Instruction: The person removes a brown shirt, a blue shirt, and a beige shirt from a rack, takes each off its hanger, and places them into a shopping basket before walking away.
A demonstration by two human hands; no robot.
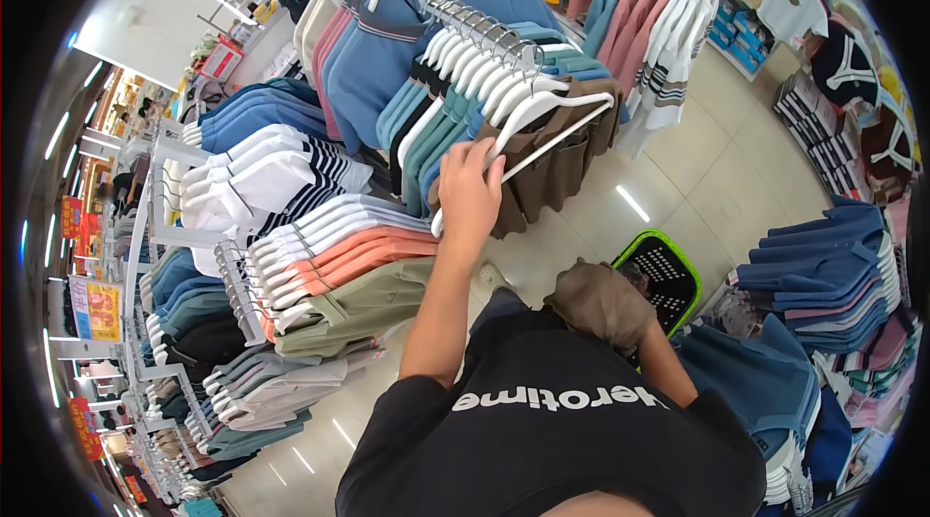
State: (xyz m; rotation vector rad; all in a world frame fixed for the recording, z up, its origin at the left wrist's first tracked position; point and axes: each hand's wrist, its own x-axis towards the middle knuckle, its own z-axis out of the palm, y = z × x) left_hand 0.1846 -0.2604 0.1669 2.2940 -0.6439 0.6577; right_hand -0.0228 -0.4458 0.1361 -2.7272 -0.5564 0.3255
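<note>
My left hand [470, 183] reaches to the clothes rack, fingers bent round the near end of a bare white hanger [565, 137]. Brown garments [542, 183] hang right behind that hanger, in a row of teal, black and white clothes. On my other side, a bunched brown garment [601, 304] covers my right hand, whose fingers are hidden; only the forearm [670, 367] shows. The cloth appears gathered over that hand. Just beyond it is a black shopping basket [694, 270] with a bright green rim.
Racks of polo shirts, striped white [262, 173] and orange [373, 250], line the left. Blue shirts [819, 255] hang close on my right. Stacked dark boxes [819, 129] stand further back on the tiled floor [722, 163]. A shoe [491, 276] shows below.
</note>
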